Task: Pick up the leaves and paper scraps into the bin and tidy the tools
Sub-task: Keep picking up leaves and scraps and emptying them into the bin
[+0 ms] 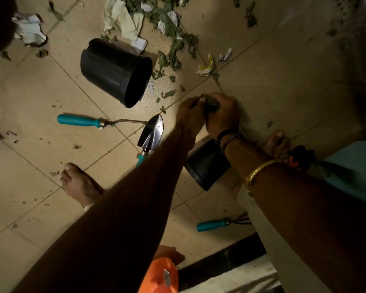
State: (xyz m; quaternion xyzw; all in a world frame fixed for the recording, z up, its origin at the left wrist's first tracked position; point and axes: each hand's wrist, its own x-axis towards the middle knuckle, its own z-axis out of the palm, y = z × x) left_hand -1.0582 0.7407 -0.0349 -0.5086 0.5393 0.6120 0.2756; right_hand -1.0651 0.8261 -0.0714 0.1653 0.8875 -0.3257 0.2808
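Leaves (210,102) bunched dark and crumpled between both hands, low over the floor (40,98).
Curled round them, left hand (189,115) and right hand (223,117) hid most; tipped black pot (114,70), trowel (153,130) and paper scraps (205,67) lay near.

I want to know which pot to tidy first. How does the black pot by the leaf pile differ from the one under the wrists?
The far pot lies in full view, its dark open mouth showing; the near pot is partly hidden under the right forearm, mouth unseen. The far pot sits beside the leaves; the near pot between the bare feet. Both are black, on the tiled floor.
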